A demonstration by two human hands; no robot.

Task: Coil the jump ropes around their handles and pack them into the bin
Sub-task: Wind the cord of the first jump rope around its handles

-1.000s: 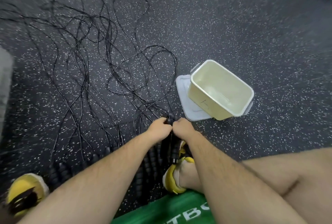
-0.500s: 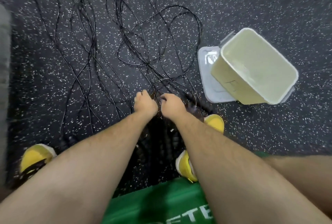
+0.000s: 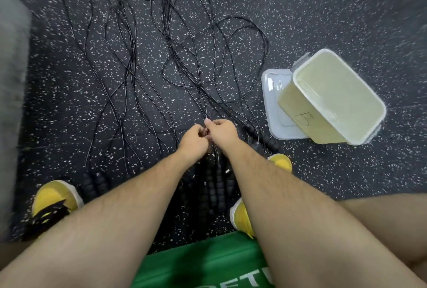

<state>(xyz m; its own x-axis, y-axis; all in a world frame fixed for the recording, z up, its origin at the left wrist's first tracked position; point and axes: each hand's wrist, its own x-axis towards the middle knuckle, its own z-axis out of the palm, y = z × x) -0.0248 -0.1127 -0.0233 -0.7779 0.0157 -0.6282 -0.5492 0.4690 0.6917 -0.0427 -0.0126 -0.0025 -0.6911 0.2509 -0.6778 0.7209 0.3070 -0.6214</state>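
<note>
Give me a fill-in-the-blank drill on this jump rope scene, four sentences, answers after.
The bin is ____ inside.
The lid lies partly ____ the bin.
The left hand and right hand pinch a thin rope coloured ____.
The shoes are ____.
Missing words: empty; under; black; yellow.

Both bare forearms reach toward 12 o'clock, the left entering from 7 and the right from 5. The left hand (image 3: 194, 141) and right hand (image 3: 222, 129) meet knuckle to knuckle, fingers curled, pinching a rope (image 3: 205, 114) between them.
</note>
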